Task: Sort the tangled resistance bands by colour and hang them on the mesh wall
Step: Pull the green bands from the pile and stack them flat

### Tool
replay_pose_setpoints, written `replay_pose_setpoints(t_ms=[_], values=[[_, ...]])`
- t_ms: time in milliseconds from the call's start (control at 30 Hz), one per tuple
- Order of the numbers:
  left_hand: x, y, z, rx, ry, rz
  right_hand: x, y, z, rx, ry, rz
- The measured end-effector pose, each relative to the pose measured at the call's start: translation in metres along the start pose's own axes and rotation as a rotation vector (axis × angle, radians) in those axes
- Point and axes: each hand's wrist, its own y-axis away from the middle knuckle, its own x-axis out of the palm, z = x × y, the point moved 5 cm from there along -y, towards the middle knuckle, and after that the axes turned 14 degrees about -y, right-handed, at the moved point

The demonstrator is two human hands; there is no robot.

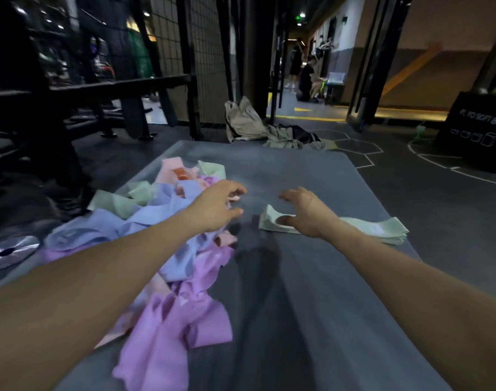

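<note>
A tangled heap of resistance bands (162, 238) in purple, blue, pale green and pink lies on the left half of a grey mat (311, 292). My left hand (221, 206) hovers over the heap's right edge, fingers spread and holding nothing. A flat stack of pale green bands (382, 230) rests on the mat's right side. My right hand (306, 213) hangs just above the stack's left end with relaxed, slightly curled fingers; whether it touches the stack is unclear. The black mesh wall (204, 52) stands beyond the mat's far left corner.
A dark bench frame (100, 88) and a shiny weight plate (9, 251) are at the left. Beige clothes (258, 128) lie past the mat's far edge. A black soft box (478, 131) sits at the right. People (306, 77) are in the far corridor.
</note>
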Motion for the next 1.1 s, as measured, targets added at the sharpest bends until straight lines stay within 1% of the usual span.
replay_pose_setpoints(t_ms=[100,167,333,400,467,567,700,867,933,1000,1100], values=[[-0.034,0.026,0.028,-0.020,-0.053,-0.076,0.018,-0.006,0.047,-0.070,-0.074,-0.022],[-0.054,0.042,0.053,-0.072,-0.065,-0.102,0.031,-0.011,0.079,-0.120,-0.098,-0.029],[-0.088,0.073,0.120,-0.230,-0.094,-0.172,0.061,-0.027,0.152,-0.245,-0.104,-0.018],[-0.093,0.079,0.146,-0.287,-0.089,-0.186,0.072,-0.039,0.172,-0.283,-0.071,-0.018],[-0.093,0.078,0.171,-0.355,-0.109,-0.175,0.083,-0.054,0.185,-0.281,-0.031,-0.005],[-0.086,0.067,0.200,-0.425,-0.117,-0.170,0.096,-0.076,0.188,-0.254,0.029,0.003],[-0.061,0.046,0.218,-0.428,-0.157,-0.126,0.112,-0.098,0.175,-0.217,0.033,-0.002],[-0.024,0.028,0.234,-0.478,-0.295,0.019,0.127,-0.110,0.151,-0.172,0.003,-0.007],[-0.018,0.029,0.236,-0.507,-0.370,0.050,0.130,-0.110,0.144,-0.168,-0.020,-0.008],[-0.020,0.034,0.233,-0.532,-0.395,0.028,0.132,-0.109,0.142,-0.172,-0.047,-0.008],[-0.039,0.040,0.224,-0.522,-0.350,-0.090,0.127,-0.103,0.146,-0.189,-0.068,-0.024]])
